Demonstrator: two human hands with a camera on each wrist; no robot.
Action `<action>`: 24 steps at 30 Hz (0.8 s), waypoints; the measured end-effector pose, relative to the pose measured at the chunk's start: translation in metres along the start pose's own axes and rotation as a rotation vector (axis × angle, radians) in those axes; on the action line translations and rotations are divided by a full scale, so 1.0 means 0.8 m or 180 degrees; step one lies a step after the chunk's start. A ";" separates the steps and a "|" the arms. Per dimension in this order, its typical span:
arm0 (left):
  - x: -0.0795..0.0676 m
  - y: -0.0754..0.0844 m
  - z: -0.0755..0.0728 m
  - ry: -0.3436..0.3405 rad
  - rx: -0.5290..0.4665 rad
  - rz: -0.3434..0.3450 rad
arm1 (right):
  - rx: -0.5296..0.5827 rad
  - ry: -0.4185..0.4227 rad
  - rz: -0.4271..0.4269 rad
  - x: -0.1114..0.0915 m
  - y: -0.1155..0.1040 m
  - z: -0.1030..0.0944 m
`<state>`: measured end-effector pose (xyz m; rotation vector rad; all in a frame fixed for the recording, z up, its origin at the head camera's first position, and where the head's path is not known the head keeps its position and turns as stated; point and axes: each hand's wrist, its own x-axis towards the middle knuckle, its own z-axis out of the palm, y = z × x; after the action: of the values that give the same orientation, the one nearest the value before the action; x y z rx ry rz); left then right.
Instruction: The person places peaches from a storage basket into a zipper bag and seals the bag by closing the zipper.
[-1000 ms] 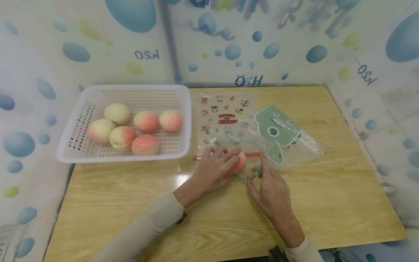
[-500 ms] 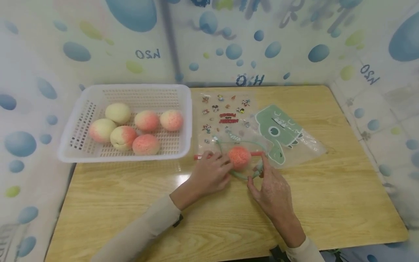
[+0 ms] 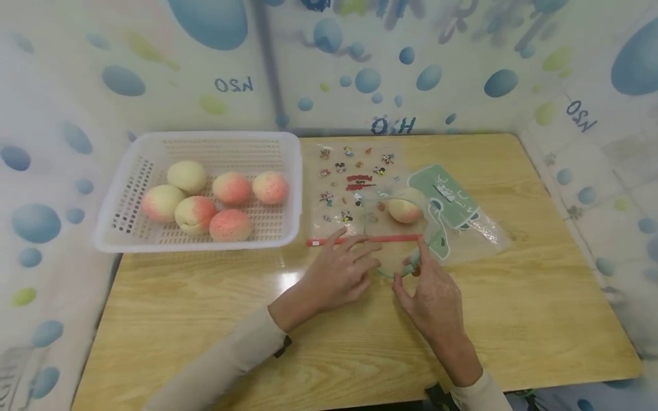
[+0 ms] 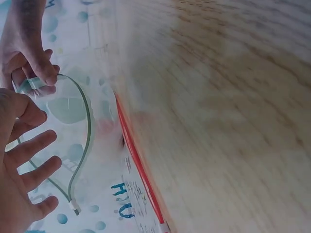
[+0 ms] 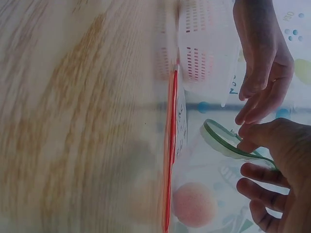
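Note:
A peach (image 3: 405,210) lies inside a clear zip bag with a green dinosaur print (image 3: 443,191); its green-edged mouth gapes in a loop in the left wrist view. My right hand (image 3: 434,299) pinches the green rim (image 4: 80,92) of that bag between thumb and fingers. Beside the mouth, my left hand (image 3: 339,274) has its fingers spread and holds nothing; whether it touches the bag film I cannot tell. Under it lies a second clear bag (image 3: 329,225) with small cartoon prints and a red zip strip (image 3: 385,238).
At the left of the wooden table (image 3: 231,342) stands a white perforated basket (image 3: 295,194) with several more peaches (image 3: 230,225) in it. A wall (image 3: 329,74) printed with blue bubbles runs behind the table.
The peach has left my left hand and moved away from me, deeper into the green-edged bag. My left fingers have straightened. The right hand keeps its grip on the rim.

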<state>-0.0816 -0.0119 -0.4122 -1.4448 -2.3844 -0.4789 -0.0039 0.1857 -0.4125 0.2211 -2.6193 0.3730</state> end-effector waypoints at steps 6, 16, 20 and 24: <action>-0.003 -0.003 -0.007 0.0105 0.0121 -0.0047 | -0.0018 0.0035 0.0000 0.001 -0.001 0.000; -0.006 -0.011 -0.019 0.0104 0.0143 -0.0102 | 0.0027 0.0144 -0.0059 0.002 0.000 0.003; -0.007 -0.015 -0.023 0.0124 0.0177 -0.0105 | 0.0041 0.0106 -0.0043 0.005 -0.001 0.002; -0.009 -0.019 -0.030 0.0099 0.0191 -0.0173 | 0.0047 0.0120 -0.0051 0.006 -0.002 0.001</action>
<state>-0.0900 -0.0349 -0.3953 -1.3403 -2.3979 -0.4357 -0.0083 0.1836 -0.4103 0.2375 -2.5770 0.3874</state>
